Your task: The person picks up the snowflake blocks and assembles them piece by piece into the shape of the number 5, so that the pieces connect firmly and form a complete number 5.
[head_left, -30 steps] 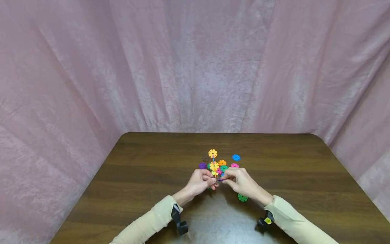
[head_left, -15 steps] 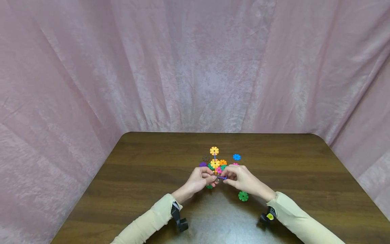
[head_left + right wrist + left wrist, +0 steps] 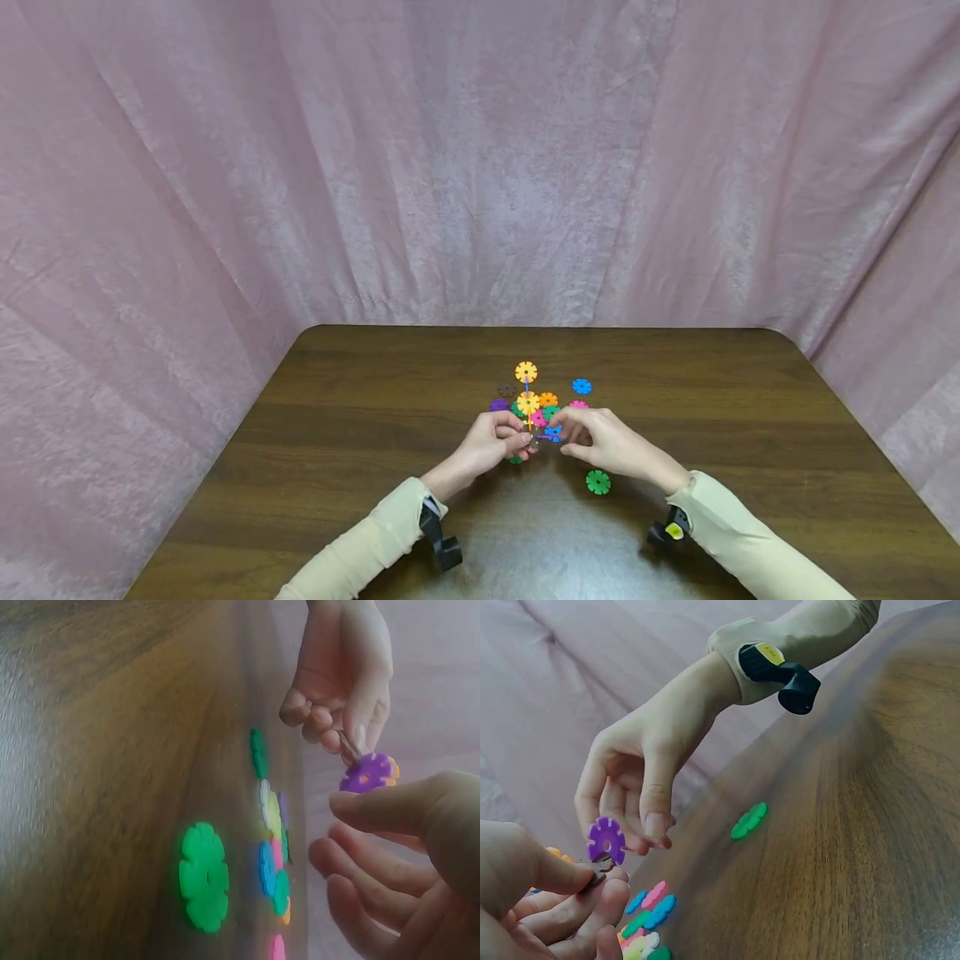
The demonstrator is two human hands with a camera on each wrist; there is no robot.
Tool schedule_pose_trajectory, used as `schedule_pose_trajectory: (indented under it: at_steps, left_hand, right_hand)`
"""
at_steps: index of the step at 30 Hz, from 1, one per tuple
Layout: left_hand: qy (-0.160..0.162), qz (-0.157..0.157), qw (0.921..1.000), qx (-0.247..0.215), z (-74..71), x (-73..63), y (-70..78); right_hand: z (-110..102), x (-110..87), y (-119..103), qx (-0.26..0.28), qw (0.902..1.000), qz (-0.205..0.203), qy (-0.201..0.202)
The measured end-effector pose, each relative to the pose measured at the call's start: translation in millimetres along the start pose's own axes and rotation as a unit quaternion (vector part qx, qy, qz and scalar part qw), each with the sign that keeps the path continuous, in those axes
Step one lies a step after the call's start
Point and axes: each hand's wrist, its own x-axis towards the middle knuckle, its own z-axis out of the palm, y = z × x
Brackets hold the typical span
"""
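My left hand (image 3: pixel 487 446) pinches a brown notched flower disc (image 3: pixel 597 877) between thumb and fingers. A purple notched disc (image 3: pixel 598 838) is slotted onto the brown one and stands out toward the right. From the held end, a chain of joined discs reaches away, with one yellow-orange disc (image 3: pixel 528 403), a blue disc seen edge-on (image 3: pixel 527 387) and another yellow-orange disc (image 3: pixel 526 372) at its far end. My right hand (image 3: pixel 611 446) is just right of the purple disc, its thumb and fingers spread apart with nothing between them.
Loose notched discs lie on the wooden table (image 3: pixel 360 392) beneath and beyond the hands, among them blue (image 3: pixel 582 386), orange (image 3: pixel 548 400), dark brown (image 3: pixel 507 389) and purple (image 3: pixel 498 405). A green disc (image 3: pixel 597 482) lies nearer, below the right hand. A pink curtain (image 3: pixel 480 167) hangs behind.
My right hand has let go of the purple disc and drawn back a little to the right. The chain in my left hand has shifted slightly away from the body.
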Motion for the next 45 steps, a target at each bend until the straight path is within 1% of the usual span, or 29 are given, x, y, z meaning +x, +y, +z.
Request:
schedule_pose_trajectory:
  at_steps: [3, 6, 11, 15, 19, 24, 29, 34, 36, 40, 45]
  left_hand:
    - [-0.001, -0.007, 1.0, 0.004, -0.4, -0.2, 0.0]
    - [-0.001, -0.012, 0.9999, 0.008, -1.2, -0.1, -0.7]
    - [-0.001, -0.004, 0.9998, 0.021, -3.7, -1.0, -1.3]
    - [0.003, -0.004, 0.9998, 0.019, -5.5, -1.3, -1.5]
    - [0.001, -0.014, 0.9997, 0.019, -6.2, -2.1, -1.1]
    - [-0.011, -0.016, 0.9996, 0.021, -6.0, -2.3, -0.2]
    - [-0.012, -0.018, 0.9994, 0.026, -6.3, -1.0, -0.1]
    - [-0.01, -0.019, 0.9993, 0.031, -5.8, -1.0, 0.8]
    - [-0.01, -0.018, 0.9993, 0.03, -5.5, -1.0, 0.4]
    - [-0.011, -0.018, 0.9994, 0.026, -5.5, -0.6, -1.5]
    - [-0.011, -0.02, 0.9994, 0.027, -5.6, -0.4, -2.2]
  right_hand:
    - [-2, -2.3, 3, -0.001, 0.9999, 0.006, -0.013]
    - [-4, -4.6, 5, -0.006, 0.9997, 0.003, -0.025]
    - [-7, -8.8, 9, -0.016, 0.9978, 0.008, -0.063]
    - [-12, -12.2, 9, -0.013, 0.9944, 0.034, -0.099]
    - [-18, -15.1, 9, -0.019, 0.9895, 0.054, -0.133]
    - [-21, -17.8, 10, -0.028, 0.9844, 0.074, -0.157]
    - [-19, -20.7, 11, -0.052, 0.9815, 0.088, -0.161]
    - [-16, -22.4, 11, -0.06, 0.9811, 0.098, -0.156]
    - [-16, -22.4, 12, -0.054, 0.9809, 0.103, -0.156]
    - [-15, -22.0, 13, -0.041, 0.9835, 0.098, -0.147]
    - [-15, -21.9, 16, 0.001, 0.9883, 0.084, -0.127]
